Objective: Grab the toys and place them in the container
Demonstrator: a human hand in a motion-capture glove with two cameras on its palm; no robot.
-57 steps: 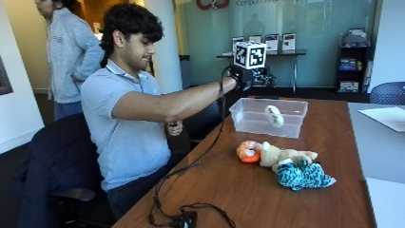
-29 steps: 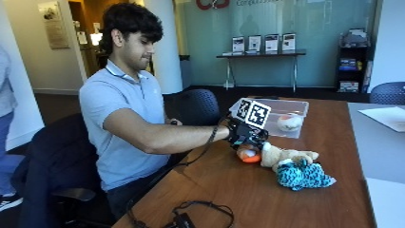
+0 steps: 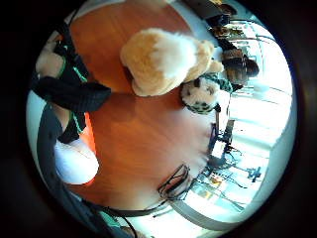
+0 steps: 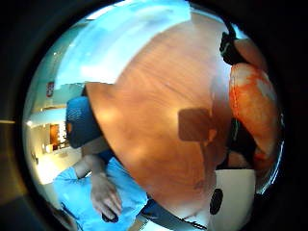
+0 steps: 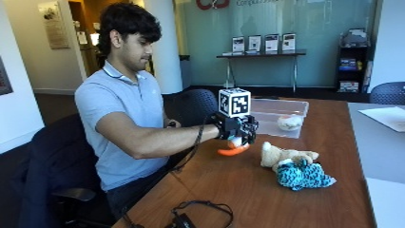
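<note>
orange toy (image 5: 233,150) lifted off table (image 5: 253,199) since earlier | right hand (image 5: 238,129) fingers clamped on it (no legible writing) — container (image 5: 278,124) beyond

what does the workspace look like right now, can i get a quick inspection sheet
surface: brown wooden table, bare wood under the hand
job's things: orange and white toy lifted off the table; tan bear and teal spotted toy lying touching each other; clear container holding one pale toy
clutter: paper sheet at the far table edge
grip: gloved right hand holds the orange toy, fingers curled round it
cables: black cable coiled at the near edge
surroundings: office chairs, display table behind
</note>
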